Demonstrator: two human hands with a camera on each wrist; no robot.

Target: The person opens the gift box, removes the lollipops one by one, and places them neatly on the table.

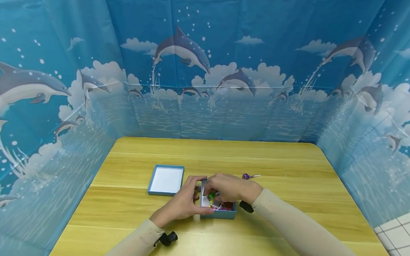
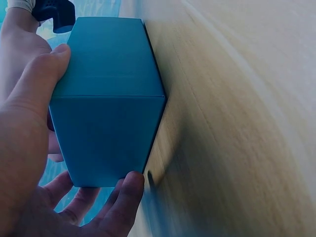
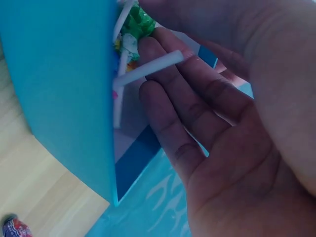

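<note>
A blue open-topped box (image 1: 224,214) with a white inside stands on the table, with several wrapped lollipops (image 1: 226,207) in it. My left hand (image 1: 183,200) grips the box at its left end, thumb on the near wall and fingers around the far corner; the left wrist view shows the thumb and fingertips against the blue walls (image 2: 108,138). Reaching in from above, my right hand (image 1: 230,186) pinches a green-wrapped lollipop (image 3: 139,22) between thumb and fingers. White sticks (image 3: 150,69) jut up beside its fingers.
Left of the box lies the blue-rimmed lid (image 1: 166,180), white inside facing up. A purple-wrapped lollipop (image 1: 246,176) lies on the yellow wooden table (image 1: 276,159) beyond the right hand. A dolphin-print curtain (image 1: 198,116) hangs around the far and side edges.
</note>
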